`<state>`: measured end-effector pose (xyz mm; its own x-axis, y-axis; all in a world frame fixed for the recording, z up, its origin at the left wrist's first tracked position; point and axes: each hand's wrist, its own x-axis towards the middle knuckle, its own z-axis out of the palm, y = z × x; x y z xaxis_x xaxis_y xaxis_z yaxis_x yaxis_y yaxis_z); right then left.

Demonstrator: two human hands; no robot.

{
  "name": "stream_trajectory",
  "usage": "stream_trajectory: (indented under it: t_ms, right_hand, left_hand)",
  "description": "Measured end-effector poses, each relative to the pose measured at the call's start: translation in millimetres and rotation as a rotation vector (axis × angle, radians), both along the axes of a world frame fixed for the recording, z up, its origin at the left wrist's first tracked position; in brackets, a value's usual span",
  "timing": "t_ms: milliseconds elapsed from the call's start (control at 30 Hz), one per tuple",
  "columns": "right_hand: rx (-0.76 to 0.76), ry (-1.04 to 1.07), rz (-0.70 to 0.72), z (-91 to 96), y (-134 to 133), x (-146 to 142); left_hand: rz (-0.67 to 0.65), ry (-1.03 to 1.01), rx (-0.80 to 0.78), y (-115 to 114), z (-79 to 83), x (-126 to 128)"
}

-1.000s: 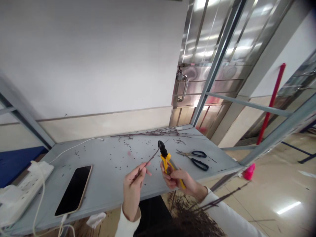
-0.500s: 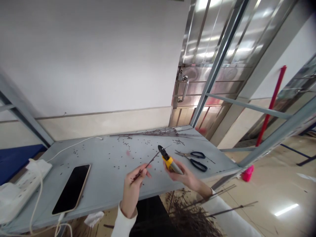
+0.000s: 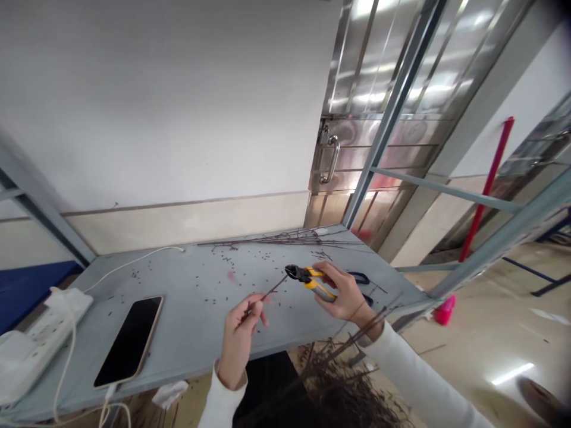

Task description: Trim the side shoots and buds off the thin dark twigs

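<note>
Between the fingers and thumb of my left hand [image 3: 242, 324] is a thin brown twig [image 3: 275, 286], slanting up to the right. My right hand [image 3: 345, 292] is wrapped round yellow-and-grey diagonal cutters [image 3: 314, 282], handles spread apart. Their dark jaws meet the twig's upper tip, though I cannot tell whether they touch it. Behind my right hand lie scissors with dark blue handles [image 3: 359, 277], mostly covered by the hand. Small dark cut bits [image 3: 227, 260] are scattered over the grey tabletop [image 3: 178, 333].
Long thin twigs [image 3: 276, 240] lie along the table's back edge. At the left are a phone [image 3: 130, 342] and a white power strip [image 3: 44, 345] with cables. A tangle of brown twigs [image 3: 352, 392] sits below the front edge. Grey metal posts [image 3: 397, 113] frame the table.
My right hand has turned the cutters from an upright slant to nearly level, and their handles have spread. The twig now ends at the jaws. My left hand stays nearly in place.
</note>
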<state>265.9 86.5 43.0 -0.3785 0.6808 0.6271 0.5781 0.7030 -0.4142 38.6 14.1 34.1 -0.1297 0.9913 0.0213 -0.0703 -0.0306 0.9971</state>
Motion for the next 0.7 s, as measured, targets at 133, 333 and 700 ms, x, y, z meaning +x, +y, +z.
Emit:
stream_trajectory:
  t_ms: [133, 333, 700]
  right_hand:
    - [-0.343, -0.019, 0.190, 2.8, -16.0, -3.9]
    - [-0.590, 0.457, 0.259, -7.3, -31.3, -9.2]
    - [-0.163, 1.326, 0.088, 13.4, -21.2, -22.7]
  left_hand:
    - [0.095, -0.015, 0.033, 7.4, -2.1, -10.8]
    - [-0.043, 0.071, 0.060, 8.3, 2.8, -14.8]
    - [-0.058, 0.052, 0.062, 3.7, 4.1, -9.5]
